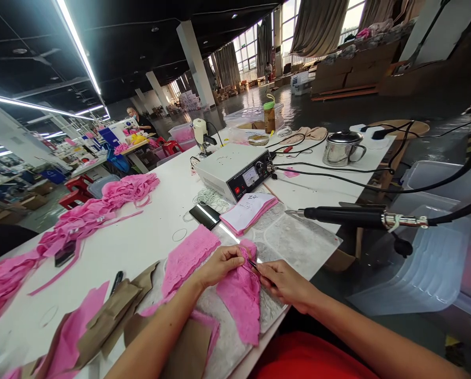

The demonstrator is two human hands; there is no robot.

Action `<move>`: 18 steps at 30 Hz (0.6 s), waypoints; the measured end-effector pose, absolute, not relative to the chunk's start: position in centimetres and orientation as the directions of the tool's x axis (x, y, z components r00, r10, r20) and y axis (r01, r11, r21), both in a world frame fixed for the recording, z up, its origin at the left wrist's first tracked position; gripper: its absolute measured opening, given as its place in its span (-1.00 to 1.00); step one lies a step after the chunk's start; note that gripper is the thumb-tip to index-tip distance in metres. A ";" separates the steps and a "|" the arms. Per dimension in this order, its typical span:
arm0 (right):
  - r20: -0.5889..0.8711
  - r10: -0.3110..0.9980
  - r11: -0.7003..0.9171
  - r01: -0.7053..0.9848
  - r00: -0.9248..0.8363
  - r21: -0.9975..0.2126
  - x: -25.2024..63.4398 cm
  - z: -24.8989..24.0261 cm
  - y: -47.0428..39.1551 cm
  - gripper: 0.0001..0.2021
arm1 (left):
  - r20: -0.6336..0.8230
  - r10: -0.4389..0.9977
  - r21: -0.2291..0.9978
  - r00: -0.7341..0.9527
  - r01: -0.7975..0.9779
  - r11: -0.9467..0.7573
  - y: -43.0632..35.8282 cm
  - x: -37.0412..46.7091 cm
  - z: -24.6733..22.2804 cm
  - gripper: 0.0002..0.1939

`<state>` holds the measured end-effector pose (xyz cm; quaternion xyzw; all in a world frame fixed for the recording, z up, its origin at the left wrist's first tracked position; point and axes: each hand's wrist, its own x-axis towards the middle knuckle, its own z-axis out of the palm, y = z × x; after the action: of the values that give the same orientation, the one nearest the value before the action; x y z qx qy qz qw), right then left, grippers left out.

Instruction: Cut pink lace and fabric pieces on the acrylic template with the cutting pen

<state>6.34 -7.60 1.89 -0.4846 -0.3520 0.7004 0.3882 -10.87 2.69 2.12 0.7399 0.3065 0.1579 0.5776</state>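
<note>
Close to the table's near edge, my left hand (224, 265) is closed in a pinch on a piece of pink lace fabric (241, 300). My right hand (284, 281) grips a slim dark tool (253, 265), whose tip meets the fabric beside my left fingers; its exact kind cannot be made out. The fabric drapes down over a grey marbled board (277, 247). Another pink lace piece (190, 255) lies just left of my hands. Behind them rests a stack of pink pieces topped by a white paper with writing (248, 211).
A grey control box (235, 168) with a dial stands behind the paper, beside a black phone (204, 216). At right, a black corded pen-like tool (341, 216) juts above the board. A steel mug (342, 148), pink fabric heap (101, 210), brown paper (117, 310) and plastic bins (417, 263) surround.
</note>
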 end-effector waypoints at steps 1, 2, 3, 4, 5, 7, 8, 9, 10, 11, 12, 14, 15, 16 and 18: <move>-0.407 0.884 -0.452 -0.203 -0.228 -0.869 6.4 1.9 -7.6 -0.55 | -0.122 0.627 0.955 0.769 0.264 -0.137 2.7 -10.8 2.1 -0.58; -0.410 0.883 -0.455 -0.199 -0.230 -0.868 6.4 2.0 -7.6 -0.55 | -0.124 0.620 0.958 0.775 0.256 -0.129 2.7 -10.8 2.2 -0.58; -0.413 0.881 -0.458 -0.193 -0.231 -0.868 6.4 2.0 -7.6 -0.55 | -0.124 0.615 0.960 0.778 0.250 -0.122 2.7 -10.8 2.2 -0.59; -0.416 0.879 -0.460 -0.188 -0.233 -0.868 6.4 2.1 -7.5 -0.55 | -0.124 0.614 0.962 0.780 0.247 -0.120 2.7 -10.8 2.2 -0.59; -0.416 0.879 -0.460 -0.186 -0.233 -0.868 6.4 2.1 -7.5 -0.54 | -0.124 0.615 0.962 0.779 0.246 -0.119 2.7 -10.8 2.3 -0.59; -0.414 0.879 -0.459 -0.189 -0.234 -0.868 6.4 2.1 -7.5 -0.54 | -0.126 0.619 0.961 0.775 0.251 -0.118 2.7 -10.8 2.3 -0.59; -0.413 0.880 -0.458 -0.192 -0.233 -0.868 6.4 2.1 -7.5 -0.54 | -0.128 0.620 0.960 0.774 0.253 -0.119 2.7 -10.9 2.3 -0.59; -0.412 0.881 -0.457 -0.193 -0.233 -0.869 6.4 2.1 -7.5 -0.54 | -0.129 0.621 0.960 0.774 0.255 -0.119 2.7 -10.9 2.3 -0.59; -0.411 0.882 -0.455 -0.191 -0.233 -0.869 6.4 2.1 -7.5 -0.54 | -0.128 0.620 0.959 0.774 0.255 -0.120 2.8 -10.9 2.3 -0.60; -0.409 0.882 -0.454 -0.189 -0.234 -0.871 6.4 2.0 -7.5 -0.54 | -0.126 0.618 0.960 0.776 0.252 -0.122 2.8 -10.9 2.3 -0.60; -0.407 0.883 -0.451 -0.187 -0.234 -0.872 6.4 2.0 -7.5 -0.54 | -0.122 0.616 0.961 0.778 0.248 -0.123 2.8 -10.9 2.2 -0.60; -0.408 0.881 -0.455 -0.192 -0.238 -0.870 6.5 1.9 -7.5 -0.54 | -0.112 0.612 0.963 0.783 0.237 -0.127 2.8 -10.9 2.2 -0.62; -0.413 0.878 -0.461 -0.199 -0.240 -0.865 6.5 1.9 -7.5 -0.54 | -0.107 0.610 0.964 0.785 0.232 -0.130 2.8 -10.9 2.2 -0.63; -0.420 0.875 -0.469 -0.206 -0.243 -0.859 6.5 1.9 -7.5 -0.55 | -0.102 0.608 0.965 0.787 0.227 -0.133 2.8 -10.9 2.2 -0.64; -0.435 0.867 -0.486 -0.218 -0.244 -0.846 6.5 1.9 -7.5 -0.56 | -0.092 0.606 0.965 0.790 0.220 -0.140 2.7 -10.9 2.2 -0.64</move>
<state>6.49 -7.45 1.89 -0.4836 -0.3353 0.7137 0.3800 -10.89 2.74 2.19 0.7373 0.2800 0.1627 0.5929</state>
